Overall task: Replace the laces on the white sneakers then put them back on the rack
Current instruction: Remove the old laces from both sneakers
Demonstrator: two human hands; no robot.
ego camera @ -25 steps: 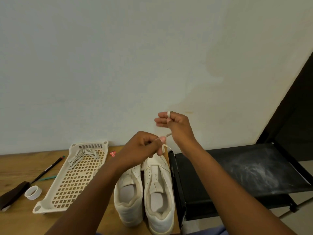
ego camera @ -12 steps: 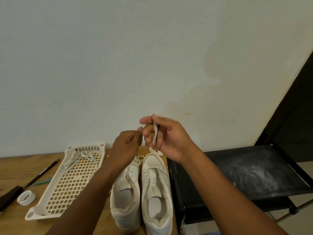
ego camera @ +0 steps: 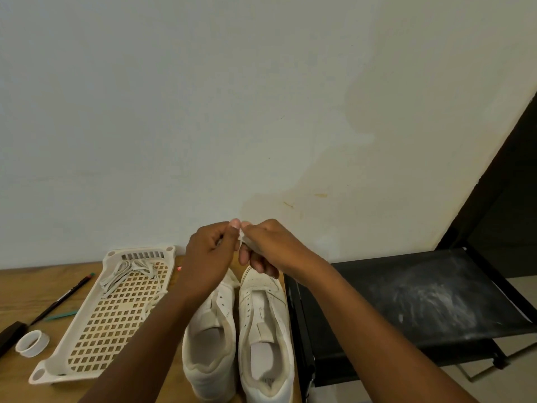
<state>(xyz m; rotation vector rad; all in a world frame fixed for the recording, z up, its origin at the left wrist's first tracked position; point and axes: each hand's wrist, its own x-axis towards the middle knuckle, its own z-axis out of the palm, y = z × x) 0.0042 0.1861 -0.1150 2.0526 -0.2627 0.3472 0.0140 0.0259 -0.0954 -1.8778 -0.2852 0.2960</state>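
Observation:
Two white sneakers stand side by side on the wooden table, toes toward the wall: the left sneaker (ego camera: 210,341) and the right sneaker (ego camera: 266,330), both with bare eyelets. Above their toes my left hand (ego camera: 207,257) and my right hand (ego camera: 270,248) meet, fingers curled, pinching a bunched white lace (ego camera: 242,238) between them. Most of that lace is hidden inside the hands. More white laces (ego camera: 128,274) lie in a cream perforated tray (ego camera: 96,324) left of the shoes.
A black rack shelf (ego camera: 421,303), dusty on top, stands right of the table, lower than it. A pencil (ego camera: 62,298), a roll of tape (ego camera: 32,343), a dark object (ego camera: 10,334) and a teal item (ego camera: 62,315) lie at the table's left. A wall is close behind.
My hands came together: a second ago the lace stretched between them, with my right hand raised. Now both pinch it bunched at one spot above the toes.

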